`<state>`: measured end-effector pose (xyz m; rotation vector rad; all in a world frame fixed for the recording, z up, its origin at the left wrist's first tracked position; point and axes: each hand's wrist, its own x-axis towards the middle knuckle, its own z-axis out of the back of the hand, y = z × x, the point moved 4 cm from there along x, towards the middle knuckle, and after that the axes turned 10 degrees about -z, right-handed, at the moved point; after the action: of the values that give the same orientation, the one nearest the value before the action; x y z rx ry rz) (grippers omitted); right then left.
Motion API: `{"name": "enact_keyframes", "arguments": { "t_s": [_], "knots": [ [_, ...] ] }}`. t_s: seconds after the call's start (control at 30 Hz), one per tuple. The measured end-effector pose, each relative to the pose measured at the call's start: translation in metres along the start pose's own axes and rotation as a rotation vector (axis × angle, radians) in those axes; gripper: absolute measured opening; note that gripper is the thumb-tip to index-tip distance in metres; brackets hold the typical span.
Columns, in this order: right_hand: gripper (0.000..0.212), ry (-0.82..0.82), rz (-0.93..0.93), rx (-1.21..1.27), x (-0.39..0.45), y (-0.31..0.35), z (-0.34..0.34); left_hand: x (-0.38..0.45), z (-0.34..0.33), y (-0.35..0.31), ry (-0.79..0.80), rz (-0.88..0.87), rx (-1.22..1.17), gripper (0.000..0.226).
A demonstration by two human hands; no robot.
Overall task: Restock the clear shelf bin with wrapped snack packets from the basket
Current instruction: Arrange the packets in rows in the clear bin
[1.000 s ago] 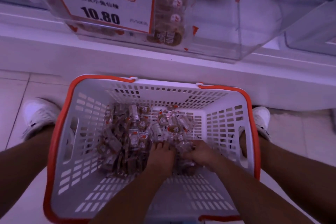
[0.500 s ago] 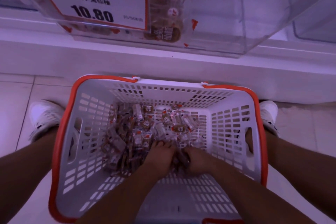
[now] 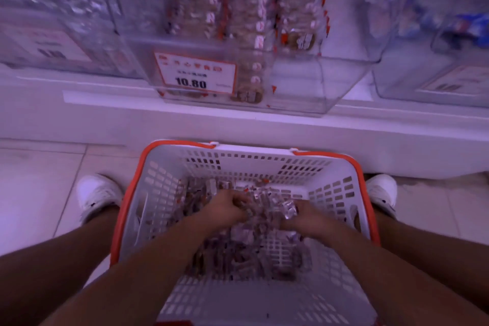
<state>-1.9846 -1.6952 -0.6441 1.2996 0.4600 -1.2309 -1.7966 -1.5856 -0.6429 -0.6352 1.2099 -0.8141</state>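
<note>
A white basket [image 3: 164,193] with an orange rim stands on the floor between my feet. Wrapped snack packets [image 3: 238,251] lie in a heap on its bottom. My left hand [image 3: 227,208] and my right hand [image 3: 304,219] are both inside the basket, fingers curled round a shared bunch of packets [image 3: 267,206] lifted between them. Above, on the white shelf, stands the clear shelf bin [image 3: 296,82] with a 10.80 price label [image 3: 195,75]; a few rows of packets [image 3: 254,21] stand inside it, and its right side shows none.
More clear bins stand to the left [image 3: 60,34] and right [image 3: 434,61] on the white shelf ledge [image 3: 238,124]. My white shoes [image 3: 96,193] [image 3: 382,190] flank the basket on the tiled floor. The whole view is blurred by head motion.
My head has tilted up, so the shelf bins now fill the top of the view. Both hands have gathered a bunch of packets and raised it off the heap.
</note>
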Motion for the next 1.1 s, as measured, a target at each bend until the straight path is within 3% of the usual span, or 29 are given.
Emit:
{"name": "enact_keyframes", "arguments": {
  "t_s": [0.07, 0.17, 0.23, 0.33, 0.43, 0.57, 0.8, 0.87, 0.93, 1.0, 1.03, 1.1],
  "knots": [
    [0.026, -0.022, 0.069, 0.134, -0.026, 0.035, 0.020, -0.020, 0.023, -0.036, -0.122, -0.007, -0.147, 0.022],
    [0.023, 0.083, 0.223, 0.350, -0.084, 0.093, 0.042, -0.062, 0.049, -0.093, -0.246, -0.058, -0.344, 0.016],
    [0.029, 0.170, 0.298, 0.475, -0.130, 0.126, 0.052, -0.095, 0.059, -0.130, -0.267, -0.096, -0.503, 0.021],
    [0.034, 0.243, 0.376, 0.520, -0.187, 0.152, 0.047, -0.139, 0.067, -0.174, -0.306, -0.208, -0.631, 0.050],
    [0.030, 0.268, 0.449, 0.505, -0.219, 0.164, 0.029, -0.165, 0.060, -0.202, -0.270, -0.302, -0.804, 0.042],
    [0.032, 0.119, 0.501, 0.489, -0.221, 0.174, 0.018, -0.165, 0.054, -0.195, -0.356, -0.299, -0.847, 0.014],
    [0.025, -0.091, 0.454, 0.609, -0.197, 0.175, 0.045, -0.142, 0.065, -0.186, -0.572, -0.206, -0.885, 0.018],
    [0.017, -0.203, 0.489, 0.601, -0.193, 0.176, 0.052, -0.138, 0.065, -0.184, -0.545, -0.171, -0.874, 0.027],
    [0.018, -0.428, 0.580, 0.490, -0.193, 0.181, 0.057, -0.131, 0.061, -0.182, -0.491, -0.126, -0.859, 0.035],
    [0.024, -0.629, 0.759, 0.288, -0.200, 0.190, 0.057, -0.126, 0.057, -0.187, -0.432, -0.122, -0.886, 0.024],
    [0.024, -0.672, 0.860, 0.168, -0.203, 0.195, 0.052, -0.125, 0.054, -0.192, -0.387, -0.134, -0.913, 0.019],
    [0.026, -0.698, 0.955, -0.009, -0.203, 0.197, 0.041, -0.121, 0.050, -0.197, -0.296, -0.154, -0.936, 0.040]
  ]
}}
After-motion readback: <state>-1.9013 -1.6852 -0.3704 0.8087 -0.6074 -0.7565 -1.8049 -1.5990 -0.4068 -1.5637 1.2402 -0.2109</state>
